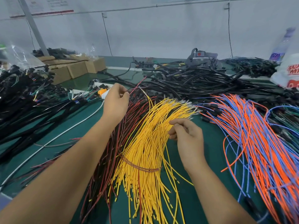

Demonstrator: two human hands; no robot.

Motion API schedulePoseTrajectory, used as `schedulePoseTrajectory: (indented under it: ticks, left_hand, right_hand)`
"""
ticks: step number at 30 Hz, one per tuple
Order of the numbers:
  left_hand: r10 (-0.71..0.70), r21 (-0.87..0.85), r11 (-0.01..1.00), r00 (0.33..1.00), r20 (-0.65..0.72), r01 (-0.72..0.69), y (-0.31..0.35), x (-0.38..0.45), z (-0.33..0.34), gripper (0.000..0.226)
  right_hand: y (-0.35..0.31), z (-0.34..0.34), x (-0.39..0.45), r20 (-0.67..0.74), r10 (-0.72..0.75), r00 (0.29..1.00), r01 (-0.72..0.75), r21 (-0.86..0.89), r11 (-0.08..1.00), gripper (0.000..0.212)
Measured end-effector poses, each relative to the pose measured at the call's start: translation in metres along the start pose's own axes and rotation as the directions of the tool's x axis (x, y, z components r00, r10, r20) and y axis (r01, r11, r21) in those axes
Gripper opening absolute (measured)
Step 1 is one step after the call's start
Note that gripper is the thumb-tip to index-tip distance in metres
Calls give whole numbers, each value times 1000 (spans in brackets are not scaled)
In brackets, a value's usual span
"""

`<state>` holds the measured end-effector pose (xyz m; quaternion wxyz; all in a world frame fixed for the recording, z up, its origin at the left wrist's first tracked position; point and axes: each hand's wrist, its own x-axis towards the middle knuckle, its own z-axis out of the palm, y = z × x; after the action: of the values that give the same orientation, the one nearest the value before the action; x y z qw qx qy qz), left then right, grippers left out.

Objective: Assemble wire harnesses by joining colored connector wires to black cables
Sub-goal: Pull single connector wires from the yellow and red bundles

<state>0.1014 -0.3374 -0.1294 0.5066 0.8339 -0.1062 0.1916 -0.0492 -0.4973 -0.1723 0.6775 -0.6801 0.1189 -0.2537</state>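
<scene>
Two bare forearms reach in from the near edge of the desk (pixel 210 143), over its green top. Her or his left hand (pixel 115 102) is out toward the middle of the desk, fingers curled, pinching the end of a thin red wire (pixel 137 85) that rises toward the far side. The right hand (pixel 186 133) hovers lower, just over the yellow wires (pixel 145 151), fingers loosely curled; I cannot tell whether it holds a strand. Those yellow wires fan out across the middle of the desk, banded near their near ends. Dark red wires (pixel 119 143) lie touching them on the left, partly under the left forearm. Orange and blue wires (pixel 258 135) stream down the right side. Black cables (pixel 194 83) sprawl in a tangle across the far half, and another black heap (pixel 19 97) fills the left edge. Cardboard boxes (pixel 76 68) sit at the far left corner, a white plastic bag (pixel 288 73) at the far right.
</scene>
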Motion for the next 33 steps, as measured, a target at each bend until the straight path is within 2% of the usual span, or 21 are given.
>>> schedulePoseTrajectory:
  ticks: [2, 5, 6, 8, 11, 12, 14, 16, 21, 25, 28, 29, 31, 32, 33]
  left_hand:
    - [-3, -94, 996, 998, 67, 10, 7, -5, 3, 9]
    - [-51, -334, 933, 969, 242, 132, 18, -14, 8, 17]
    - [-46, -368, 915, 950, 310, 165, 20, -17, 10, 18]
    - [29, -311, 943, 903, 429, 118, 22, -22, 15, 20]
    - [171, -299, 954, 784, 597, 19, 24, -32, 20, 20]
    - [214, -330, 944, 722, 658, 21, 26, -36, 22, 16]
    - [278, -368, 929, 601, 750, 29, 29, -45, 27, 10]
    - [291, -369, 929, 546, 786, 37, 31, -50, 30, 9]
    - [172, -233, 971, 511, 842, 57, 34, -47, 23, 24]
    - [169, -95, 981, 512, 842, -166, 37, -47, 24, 31]
    - [157, 1, 964, 571, 806, -266, 33, -46, 23, 43]
    - [144, 90, 936, 606, 782, -339, 31, -44, 21, 43]
    - [126, 362, 769, 679, 723, -528, 23, -38, 13, 40]
    - [118, 441, 697, 697, 707, -566, 17, -34, 9, 39]
    - [97, 469, 689, 711, 696, -553, 11, -31, 5, 37]
  right_hand:
    - [0, 0, 0, 14, 8, 1000, -7, -17, 1000, 28]
    - [0, 3, 1, 65, 43, 997, -40, -55, 998, 27]
    - [0, 4, 1, 85, 57, 995, -52, -64, 997, 25]
    - [1, 6, 2, 114, 72, 991, -66, -60, 996, 25]
    - [3, 8, 5, 127, 118, 985, -122, 23, 992, 41]
    - [3, 8, 5, 131, 126, 983, -134, 49, 990, 39]
    - [2, 7, 5, 122, 118, 985, -125, 56, 991, 20]
    - [1, 5, 4, 85, 90, 992, -94, 44, 995, 21]
    - [1, 4, 5, 17, 42, 999, -44, 152, 987, 32]
    - [1, 2, 7, 81, 69, 994, -87, 249, 965, 31]
    - [2, 3, 6, 21, 32, 999, -37, 276, 960, 36]
    - [0, 2, 6, -26, 45, 999, -34, 339, 940, 37]
    - [-4, -4, 10, -163, 112, 980, -24, 464, 886, 36]
    - [-6, -10, 14, -239, 142, 961, -11, 476, 879, 35]
    - [-8, -16, 18, -301, 150, 942, 6, 460, 888, 35]
